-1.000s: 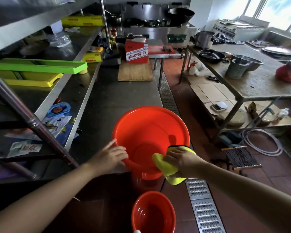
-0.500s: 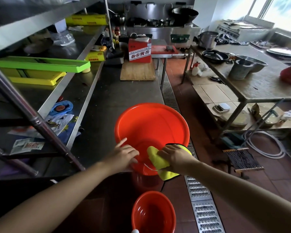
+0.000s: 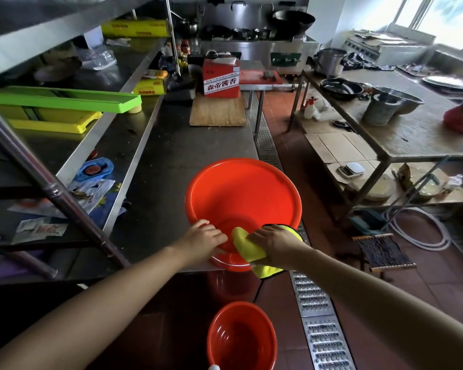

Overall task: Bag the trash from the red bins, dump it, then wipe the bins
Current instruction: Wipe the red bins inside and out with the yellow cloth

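Observation:
A large red bin [image 3: 241, 193] stands tilted on the near end of the steel counter [image 3: 171, 166], its mouth facing me. My left hand [image 3: 202, 239] grips the bin's near rim, fingers curled over the edge. My right hand [image 3: 274, 243] presses a yellow cloth [image 3: 247, 248] against the near rim and inner wall; part of the cloth hangs down outside the bin. A second, smaller red bin [image 3: 242, 340] stands on the floor below, between my arms, and looks empty.
A wooden board [image 3: 217, 113] and a red carton [image 3: 221, 78] lie farther along the counter. Steel shelves with green and yellow trays [image 3: 59, 102] are on the left. A floor drain grate [image 3: 318, 329] runs on the right, beside a cluttered steel table [image 3: 417, 134].
My left hand has slid right along the near rim toward my right hand. My right hand has wiped the cloth leftward along the rim. The view has moved slightly.

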`<control>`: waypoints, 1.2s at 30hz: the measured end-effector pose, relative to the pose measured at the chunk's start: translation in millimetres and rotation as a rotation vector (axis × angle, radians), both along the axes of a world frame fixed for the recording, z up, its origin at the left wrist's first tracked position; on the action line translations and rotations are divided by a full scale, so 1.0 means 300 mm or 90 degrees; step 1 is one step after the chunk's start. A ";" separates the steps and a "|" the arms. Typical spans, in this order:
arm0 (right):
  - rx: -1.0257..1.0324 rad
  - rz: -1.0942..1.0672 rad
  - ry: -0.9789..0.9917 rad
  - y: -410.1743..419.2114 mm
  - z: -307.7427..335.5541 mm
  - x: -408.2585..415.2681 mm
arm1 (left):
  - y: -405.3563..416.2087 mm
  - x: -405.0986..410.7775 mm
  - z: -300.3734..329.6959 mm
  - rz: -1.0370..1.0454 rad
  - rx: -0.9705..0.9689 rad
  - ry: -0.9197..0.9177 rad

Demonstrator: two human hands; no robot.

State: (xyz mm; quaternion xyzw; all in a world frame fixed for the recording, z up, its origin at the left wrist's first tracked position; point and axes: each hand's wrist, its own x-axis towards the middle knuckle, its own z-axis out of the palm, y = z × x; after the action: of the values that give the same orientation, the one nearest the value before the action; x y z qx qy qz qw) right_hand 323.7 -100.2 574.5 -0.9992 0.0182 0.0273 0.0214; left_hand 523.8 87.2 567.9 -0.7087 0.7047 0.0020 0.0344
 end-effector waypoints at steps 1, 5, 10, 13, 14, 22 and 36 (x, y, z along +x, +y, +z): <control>0.007 -0.002 -0.004 -0.028 0.005 -0.016 | -0.006 0.019 0.005 0.004 0.004 0.008; -0.014 -0.015 0.022 -0.102 0.040 -0.025 | -0.033 0.090 0.040 0.044 0.037 0.005; 0.010 -0.024 0.034 -0.087 0.032 -0.003 | -0.049 0.104 0.063 0.044 0.095 -0.046; 0.022 -0.024 0.026 -0.074 0.015 -0.028 | -0.045 0.069 0.065 0.001 0.103 -0.057; 0.022 -0.019 0.035 -0.065 0.013 -0.036 | -0.040 0.051 0.063 -0.019 0.100 -0.056; 0.113 -0.042 0.274 0.041 0.007 -0.080 | 0.017 -0.134 -0.018 -0.107 0.137 -0.151; 0.040 -0.043 0.274 0.226 -0.141 -0.240 | 0.148 -0.424 -0.179 -0.062 0.209 -0.116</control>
State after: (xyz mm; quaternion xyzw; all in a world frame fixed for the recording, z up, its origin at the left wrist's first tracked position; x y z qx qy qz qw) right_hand 251.6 -32.6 532.3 -0.9680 0.0547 0.2401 0.0487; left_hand 396.7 131.6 514.3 -0.6556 0.7226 0.0512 0.2133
